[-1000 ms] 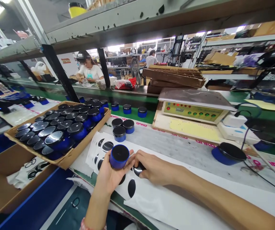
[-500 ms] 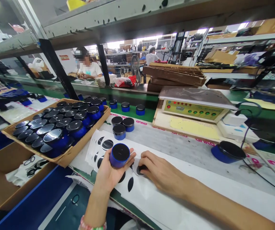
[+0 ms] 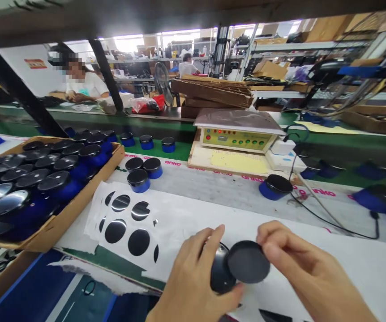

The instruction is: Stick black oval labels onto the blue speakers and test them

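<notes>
Head view — the left hand (image 3: 193,279) clenched a round canister (image 3: 220,273), while the right hand (image 3: 309,268) pinched a black disc (image 3: 248,261) by its edge, just against the canister's top. A cardboard tray (image 3: 79,210) held rows of blue-and-black canisters (image 3: 57,181) — a sticker sheet (image 3: 179,223) lay beside it.

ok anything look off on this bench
The white sheet under the black stickers looks torn at its lower left: a ragged strip hangs over the green edge of the bench. Nothing else clearly stands out.
</notes>
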Action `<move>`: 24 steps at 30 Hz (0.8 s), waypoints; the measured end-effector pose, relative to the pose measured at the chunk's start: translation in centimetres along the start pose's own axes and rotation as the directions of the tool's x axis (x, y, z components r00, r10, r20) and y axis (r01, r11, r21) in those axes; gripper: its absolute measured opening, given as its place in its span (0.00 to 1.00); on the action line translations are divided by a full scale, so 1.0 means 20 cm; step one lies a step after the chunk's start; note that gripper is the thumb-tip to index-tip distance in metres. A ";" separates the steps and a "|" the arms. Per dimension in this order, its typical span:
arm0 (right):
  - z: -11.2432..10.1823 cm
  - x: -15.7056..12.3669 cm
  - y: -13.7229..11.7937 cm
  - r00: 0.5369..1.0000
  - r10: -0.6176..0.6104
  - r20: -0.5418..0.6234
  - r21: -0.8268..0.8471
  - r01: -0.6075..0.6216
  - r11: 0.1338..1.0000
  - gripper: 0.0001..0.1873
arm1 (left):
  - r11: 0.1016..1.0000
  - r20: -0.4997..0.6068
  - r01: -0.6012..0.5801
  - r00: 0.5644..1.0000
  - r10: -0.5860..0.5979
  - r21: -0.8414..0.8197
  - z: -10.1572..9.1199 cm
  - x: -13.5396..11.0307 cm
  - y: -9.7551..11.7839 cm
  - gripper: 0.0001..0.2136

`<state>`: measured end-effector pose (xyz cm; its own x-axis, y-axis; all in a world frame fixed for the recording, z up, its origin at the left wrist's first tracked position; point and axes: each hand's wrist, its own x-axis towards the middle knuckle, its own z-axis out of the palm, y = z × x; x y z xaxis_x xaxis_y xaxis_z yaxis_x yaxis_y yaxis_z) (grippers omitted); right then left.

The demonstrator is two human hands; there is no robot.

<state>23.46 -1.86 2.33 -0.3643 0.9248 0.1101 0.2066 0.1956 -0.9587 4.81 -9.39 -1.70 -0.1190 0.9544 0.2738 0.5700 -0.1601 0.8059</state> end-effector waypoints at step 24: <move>0.23 -0.08 0.18 0.987 0.097 -0.127 0.074 -0.088 0.993 0.15 | 0.925 0.138 0.364 0.927 -0.349 -0.105 0.13 0.01 0.00 0.35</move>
<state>20.58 -4.04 -2.53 -0.2243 0.9733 0.0491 0.1702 0.0887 -0.9814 6.86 -8.46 -3.08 -0.1972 0.9752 -0.1002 0.3982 0.1731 0.9008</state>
